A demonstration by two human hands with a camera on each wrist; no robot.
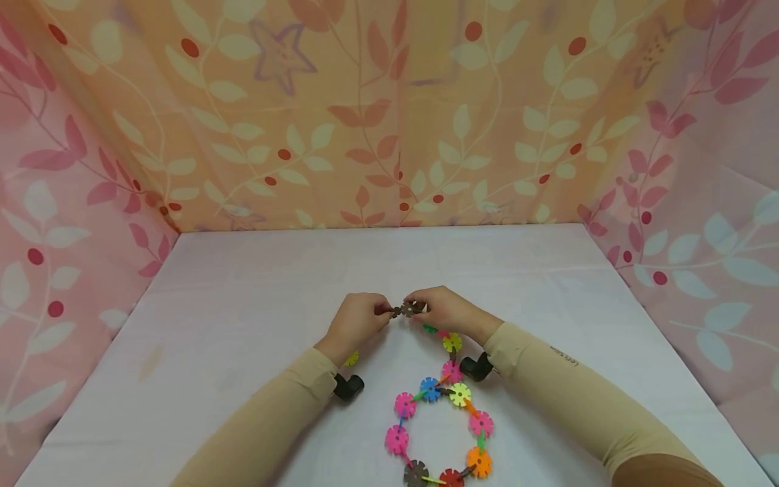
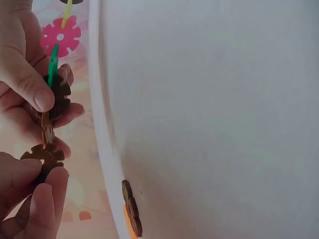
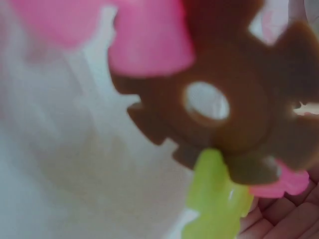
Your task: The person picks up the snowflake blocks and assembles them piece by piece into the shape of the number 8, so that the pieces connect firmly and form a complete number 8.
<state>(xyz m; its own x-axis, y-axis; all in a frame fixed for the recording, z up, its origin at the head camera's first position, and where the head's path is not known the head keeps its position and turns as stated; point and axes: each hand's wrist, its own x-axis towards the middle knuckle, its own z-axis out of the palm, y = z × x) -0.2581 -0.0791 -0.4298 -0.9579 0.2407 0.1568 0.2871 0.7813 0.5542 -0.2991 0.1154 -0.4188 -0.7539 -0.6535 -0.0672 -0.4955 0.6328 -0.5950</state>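
In the head view, my left hand and right hand meet above the middle of the table. My left hand pinches a brown notched disc, one of several plastic snowflake discs. A second brown disc is pinched by my right hand, with another brown disc edge-on linking the two. From the right hand's side run a green disc and a pink disc. The right wrist view holds a large blurred brown disc with a yellow-green disc slotted into it.
The chain leads down to a ring of coloured discs, including a blue disc and an orange disc. A yellow disc shows beside the left wrist. White cloth covers the table; patterned curtains stand behind and at the sides.
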